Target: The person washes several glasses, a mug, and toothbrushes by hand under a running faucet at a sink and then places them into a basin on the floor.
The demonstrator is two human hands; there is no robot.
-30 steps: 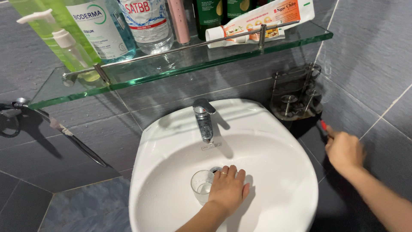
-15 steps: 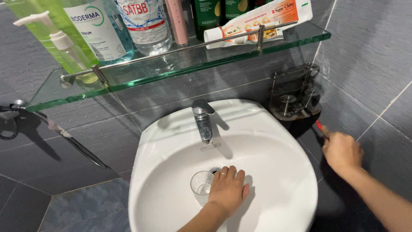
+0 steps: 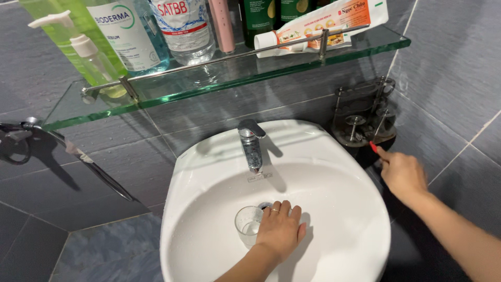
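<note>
Left hand: the left hand (image 3: 280,228) is laid in the bowl of the white sink (image 3: 334,250), fingers curled around a clear glass (image 3: 247,223); a ring is seen on one finger.
Glass: it is stood upright, mouth up, long axis vertical, just beside the drain (image 3: 264,206) and in front of the tap; a little water seems to be held in it.
Right hand: the right hand (image 3: 401,174) is reached out past the right rim of the sink, fingers closed in a pinch on a small red-tipped object (image 3: 372,147).
Red-tipped object: only the red end is shown above the fingers; it is pointed up and to the left, towards the metal rack, its long axis slanted. What kind of thing it is cannot be told.
Metal rack: a metal wire holder (image 3: 365,117) is fixed in the wall corner, just above and beside the red tip; whether they touch cannot be told.
Tap: a chrome tap (image 3: 251,143) is mounted at the back of the sink, spout turned towards the drain.
Room: grey tiled walls (image 3: 449,68) are seen around the sink, meeting in a corner at the right.
Shelf: a glass shelf (image 3: 172,86) with a metal rail is hung above the tap; a green pump bottle (image 3: 78,44), a clear water bottle (image 3: 182,26), dark green bottles (image 3: 259,16) and a toothpaste tube (image 3: 323,23) lying on its side are kept on it.
Left wall: a dark hose (image 3: 94,169) is run down the tiles.
</note>
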